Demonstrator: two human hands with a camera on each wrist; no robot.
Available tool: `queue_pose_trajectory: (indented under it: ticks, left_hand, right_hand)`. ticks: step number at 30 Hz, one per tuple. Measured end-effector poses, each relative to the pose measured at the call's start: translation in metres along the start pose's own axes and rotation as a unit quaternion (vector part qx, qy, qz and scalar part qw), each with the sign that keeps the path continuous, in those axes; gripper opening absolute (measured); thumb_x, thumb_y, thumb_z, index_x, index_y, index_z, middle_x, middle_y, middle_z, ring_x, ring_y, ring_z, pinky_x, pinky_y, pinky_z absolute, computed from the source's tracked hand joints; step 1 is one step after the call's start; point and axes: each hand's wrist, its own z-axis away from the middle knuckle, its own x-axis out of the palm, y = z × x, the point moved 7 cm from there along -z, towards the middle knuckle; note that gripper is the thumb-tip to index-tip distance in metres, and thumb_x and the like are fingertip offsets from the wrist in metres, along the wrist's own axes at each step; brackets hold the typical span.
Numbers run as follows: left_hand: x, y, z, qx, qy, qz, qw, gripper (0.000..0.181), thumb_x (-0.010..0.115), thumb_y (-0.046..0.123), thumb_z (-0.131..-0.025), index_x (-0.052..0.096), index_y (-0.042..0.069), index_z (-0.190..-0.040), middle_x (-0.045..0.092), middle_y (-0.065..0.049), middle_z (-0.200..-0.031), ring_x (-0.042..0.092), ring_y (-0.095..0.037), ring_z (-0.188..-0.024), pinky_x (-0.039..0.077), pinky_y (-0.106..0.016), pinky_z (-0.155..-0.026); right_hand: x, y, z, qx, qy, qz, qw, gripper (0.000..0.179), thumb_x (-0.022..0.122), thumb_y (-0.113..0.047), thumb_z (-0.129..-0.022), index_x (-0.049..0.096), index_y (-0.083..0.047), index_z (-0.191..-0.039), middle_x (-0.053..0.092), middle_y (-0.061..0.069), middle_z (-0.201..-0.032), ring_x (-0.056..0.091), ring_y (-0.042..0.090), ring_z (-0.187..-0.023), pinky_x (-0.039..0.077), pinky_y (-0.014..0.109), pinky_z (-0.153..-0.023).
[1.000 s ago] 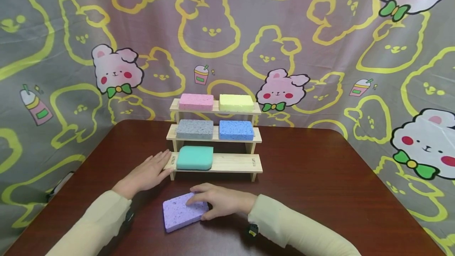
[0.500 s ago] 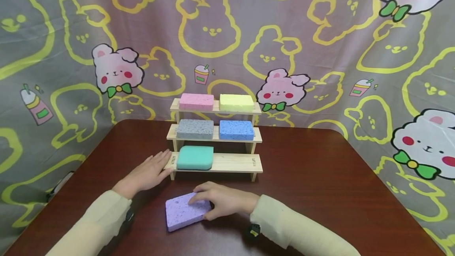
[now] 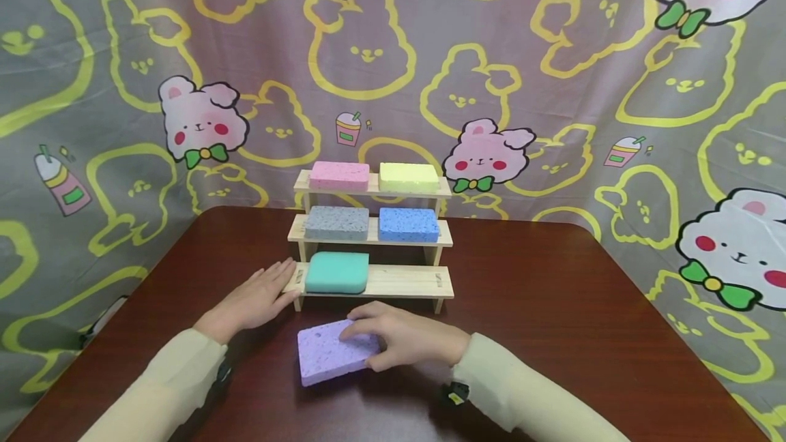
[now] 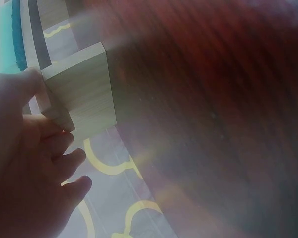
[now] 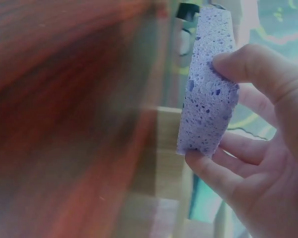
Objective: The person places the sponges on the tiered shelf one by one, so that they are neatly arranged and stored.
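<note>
Right hand (image 3: 402,340) pinches a purple sponge (image 3: 331,353) between thumb and fingers, just above the desk (image 3: 552,319) before a wooden tiered shelf (image 3: 399,282). Left hand (image 3: 254,300) rests flat, fingers straight, touching the shelf's lowest step.

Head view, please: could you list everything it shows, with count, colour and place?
Purple rectangular sponge: one, near the table's front, held by its right end.
Three-tier pale wooden shelf: one, at the back middle of the table.
Teal sponge: one, bottom tier, left.
Grey sponge: one, middle tier, left.
Blue sponge: one, middle tier, right.
Pink sponge: one, top tier, left.
Yellow sponge: one, top tier, right.
Dark red-brown wooden table: one, under everything.
Grey cloth backdrop with rabbit prints: one, behind and around the table.
Left hand: flat, fingertips touching the bottom tier's left end.
Right hand: grips the purple sponge.
</note>
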Motion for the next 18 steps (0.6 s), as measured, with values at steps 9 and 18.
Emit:
queue_pose_trajectory:
  ticks: [9,18]
  left_hand:
    - [0.003,-0.003,-0.001,-0.015,-0.008,0.001,0.9998,0.063,0.050,0.031,-0.094,0.030,-0.010,-0.138,0.030,-0.026,-0.142,0.027,-0.042,-0.130,0.022,-0.055,-0.103]
    - [0.004,-0.005,-0.002,-0.020,-0.014,0.002,0.9997,0.064,0.051,0.032,-0.094,0.030,-0.009,-0.138,0.030,-0.026,-0.142,0.026,-0.041,-0.130,0.021,-0.055,-0.103]
  right_hand:
    - [-0.034,0.000,0.011,-0.005,0.055,-0.006,0.9985,0.043,0.070,-0.016,-0.078,0.059,-0.016,-0.120,0.047,0.006,-0.127,0.042,0.014,-0.115,0.038,0.021,-0.092]
    - [-0.059,0.011,0.021,0.032,0.083,-0.010,0.9960,0.044,0.072,-0.016,-0.077,0.059,-0.017,-0.119,0.046,0.006,-0.131,0.042,0.017,-0.117,0.040,0.028,-0.093]
